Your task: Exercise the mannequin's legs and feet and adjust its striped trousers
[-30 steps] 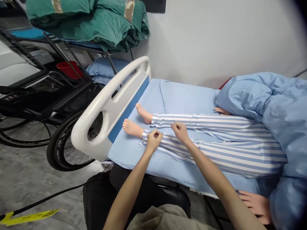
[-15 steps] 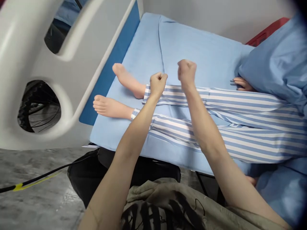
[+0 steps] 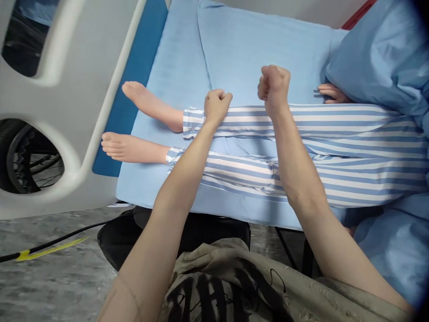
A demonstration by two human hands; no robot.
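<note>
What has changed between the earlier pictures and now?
The left hand has moved from the near striped trouser leg to over the far trouser leg; the right hand has moved farther across, past that leg. The camera looks closer down on the bed. The feet and the blue quilt stayed as they were.

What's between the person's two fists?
In the head view, the gap between left hand and right hand shows light-blue sheet, with the far striped trouser leg along its lower edge; no object spans it.

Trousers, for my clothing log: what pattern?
The trousers have blue and white stripes, best in the head view.
</note>
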